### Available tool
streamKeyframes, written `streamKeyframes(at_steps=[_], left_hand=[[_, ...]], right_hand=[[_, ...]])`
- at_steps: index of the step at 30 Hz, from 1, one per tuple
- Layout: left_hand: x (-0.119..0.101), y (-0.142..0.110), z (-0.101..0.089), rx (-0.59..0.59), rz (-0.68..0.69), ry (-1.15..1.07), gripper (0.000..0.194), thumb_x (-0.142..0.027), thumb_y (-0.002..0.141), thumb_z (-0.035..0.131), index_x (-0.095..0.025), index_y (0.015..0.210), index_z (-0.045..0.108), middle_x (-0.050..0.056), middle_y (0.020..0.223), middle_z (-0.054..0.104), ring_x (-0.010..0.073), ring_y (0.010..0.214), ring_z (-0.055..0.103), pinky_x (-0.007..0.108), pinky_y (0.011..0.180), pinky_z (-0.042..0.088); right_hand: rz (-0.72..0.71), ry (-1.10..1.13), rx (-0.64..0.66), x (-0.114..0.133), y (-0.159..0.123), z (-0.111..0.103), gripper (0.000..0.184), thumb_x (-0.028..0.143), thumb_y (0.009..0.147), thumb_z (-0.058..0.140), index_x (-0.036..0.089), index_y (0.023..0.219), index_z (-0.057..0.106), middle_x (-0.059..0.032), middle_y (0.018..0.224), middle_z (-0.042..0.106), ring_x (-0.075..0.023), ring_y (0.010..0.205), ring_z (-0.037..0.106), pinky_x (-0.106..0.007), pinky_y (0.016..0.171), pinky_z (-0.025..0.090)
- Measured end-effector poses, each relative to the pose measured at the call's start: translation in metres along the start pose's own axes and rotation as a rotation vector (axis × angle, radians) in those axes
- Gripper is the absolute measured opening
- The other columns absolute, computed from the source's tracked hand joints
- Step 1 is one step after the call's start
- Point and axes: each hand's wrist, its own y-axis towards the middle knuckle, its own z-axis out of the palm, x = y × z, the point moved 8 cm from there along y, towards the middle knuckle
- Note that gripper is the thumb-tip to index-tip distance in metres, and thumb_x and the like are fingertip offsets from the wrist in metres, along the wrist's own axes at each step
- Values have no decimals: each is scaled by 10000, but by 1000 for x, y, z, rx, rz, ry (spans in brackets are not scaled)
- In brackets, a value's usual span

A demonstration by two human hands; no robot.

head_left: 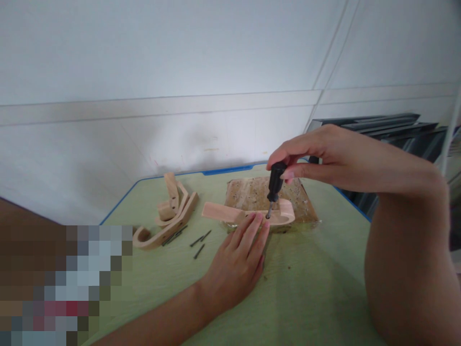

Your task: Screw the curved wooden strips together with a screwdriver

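My right hand (306, 156) is closed around the black handle of a short screwdriver (276, 181), which stands nearly upright. Its tip meets a screw hole in a pale wooden hook (223, 213); a screw head there is too small to make out. With fingers stretched out, my left hand (239, 254) presses its fingertips on the near side of the hook, just left of the tip. Part of the hook's middle is hidden by these fingers. Beneath the hook lies a brown board (248, 192) wrapped in clear film and pitted with small holes.
More wooden hooks (180, 214) lie in a pile on the left of the green table (317, 288). Several dark screws (199, 251) lie between the pile and my left hand. A white wall (162, 139) stands behind, and dark metal panels (389, 125) lean at the right.
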Motion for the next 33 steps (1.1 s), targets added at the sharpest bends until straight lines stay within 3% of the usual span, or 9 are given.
streamKeyframes(at_steps=[6, 21, 33], left_hand=[[-1, -1, 0, 6, 6, 4, 545, -185, 810, 425, -47, 1313, 267, 179, 1371, 265, 295, 1283, 190, 421, 1003, 338], [0, -1, 1, 9, 6, 11, 548, -188, 809, 428, -43, 1313, 268, 183, 1376, 252, 294, 1288, 175, 421, 1018, 319], [1, 0, 1, 0, 5, 10, 544, -191, 812, 427, -44, 1311, 268, 183, 1374, 253, 293, 1288, 173, 423, 1010, 331]], right_hand=[[26, 7, -13, -4, 1, 0, 211, 284, 816, 482, 141, 917, 600, 1, 734, 602, -86, 612, 500, -216, 546, 326], [9, 38, 11, 1, 0, 0, 208, 299, 816, 483, 155, 902, 607, -4, 781, 603, -104, 675, 507, -229, 596, 336], [59, -27, -44, -4, 1, -2, 189, 309, 792, 510, 162, 844, 617, 3, 756, 605, -105, 674, 523, -221, 575, 351]])
